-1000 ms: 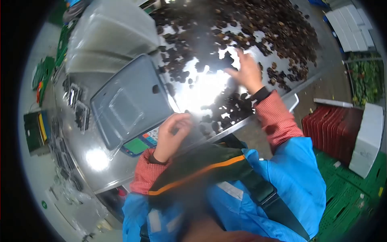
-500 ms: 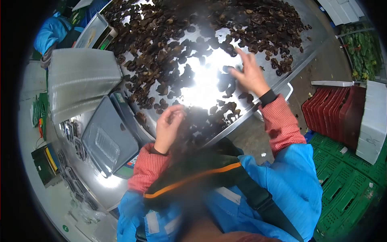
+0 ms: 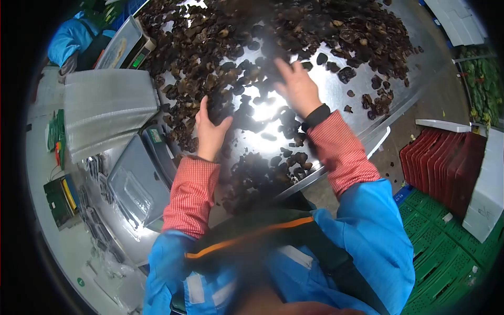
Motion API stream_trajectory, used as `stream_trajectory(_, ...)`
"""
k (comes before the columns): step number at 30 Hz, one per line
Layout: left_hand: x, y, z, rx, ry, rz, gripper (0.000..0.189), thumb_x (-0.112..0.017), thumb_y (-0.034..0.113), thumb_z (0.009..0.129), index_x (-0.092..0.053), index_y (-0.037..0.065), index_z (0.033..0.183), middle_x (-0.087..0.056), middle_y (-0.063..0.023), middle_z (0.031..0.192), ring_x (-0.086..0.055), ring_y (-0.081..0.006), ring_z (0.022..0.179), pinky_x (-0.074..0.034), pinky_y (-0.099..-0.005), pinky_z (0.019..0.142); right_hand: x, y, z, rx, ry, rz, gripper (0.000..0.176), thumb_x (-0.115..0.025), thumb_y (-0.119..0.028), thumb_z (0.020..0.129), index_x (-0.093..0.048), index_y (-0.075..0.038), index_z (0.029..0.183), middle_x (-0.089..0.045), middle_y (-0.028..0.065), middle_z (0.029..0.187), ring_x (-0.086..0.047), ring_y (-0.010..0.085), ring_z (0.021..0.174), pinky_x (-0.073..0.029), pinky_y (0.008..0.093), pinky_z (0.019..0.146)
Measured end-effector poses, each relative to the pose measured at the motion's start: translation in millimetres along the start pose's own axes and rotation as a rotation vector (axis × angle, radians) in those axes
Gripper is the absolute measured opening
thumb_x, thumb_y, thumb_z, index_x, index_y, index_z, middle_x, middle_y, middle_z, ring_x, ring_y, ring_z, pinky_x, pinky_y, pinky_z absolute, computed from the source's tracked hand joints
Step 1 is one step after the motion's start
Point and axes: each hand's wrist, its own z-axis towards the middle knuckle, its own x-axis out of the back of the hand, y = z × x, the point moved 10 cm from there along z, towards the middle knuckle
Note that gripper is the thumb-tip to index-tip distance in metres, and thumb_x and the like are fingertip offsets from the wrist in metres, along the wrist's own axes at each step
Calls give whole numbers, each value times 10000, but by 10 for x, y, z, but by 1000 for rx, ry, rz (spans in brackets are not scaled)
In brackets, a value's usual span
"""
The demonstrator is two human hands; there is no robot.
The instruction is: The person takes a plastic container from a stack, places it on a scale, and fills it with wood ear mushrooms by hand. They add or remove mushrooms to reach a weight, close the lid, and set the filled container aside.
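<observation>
Dark brown wood ear mushrooms [image 3: 205, 73] lie scattered over a shiny metal table [image 3: 336, 97], heaped thickest along its far side. My left hand [image 3: 211, 131] is over the left part of the spread, thumb and fingers apart, with nothing in it. To its right, my right hand [image 3: 300, 89] reaches in low over the pieces, fingers spread and slightly blurred, its tips close to the mushrooms at the middle. A smaller cluster of mushrooms [image 3: 252, 170] lies near the front edge, between my forearms.
Stacked clear plastic trays [image 3: 110, 105] stand at left, beside a scale [image 3: 140, 56] and a grey tub [image 3: 131, 178]. A person in blue [image 3: 71, 42] is at the far left. Red crates [image 3: 441, 165], green crates [image 3: 430, 257] and a white foam box [image 3: 485, 189] are at right.
My left hand has moved forward over the mushrooms and its curled fingers have opened. My right hand has moved left, towards the middle, away from the table's right edge.
</observation>
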Motion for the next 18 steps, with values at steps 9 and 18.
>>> stream_trajectory(9,79,78,26,-86,-127,206,1144,-895,273,613,-220,152,1528,-311,-263,1444,-377,-426,1308,-349,-492,1091,705,292,-506,-148,-169,-147,1069,-861,-470,622,-323,-166,1495,-523,227,1101,-656,382,821,-564,413,696)
stream_trajectory(18,-357,517,334,-128,-271,300,1156,-868,114,571,-226,227,1527,-299,-233,1465,-420,-483,1233,-407,-491,1046,-249,-224,-145,-40,-210,34,1010,-815,-189,646,-274,-180,1499,-508,255,1070,-645,439,787,-559,463,708)
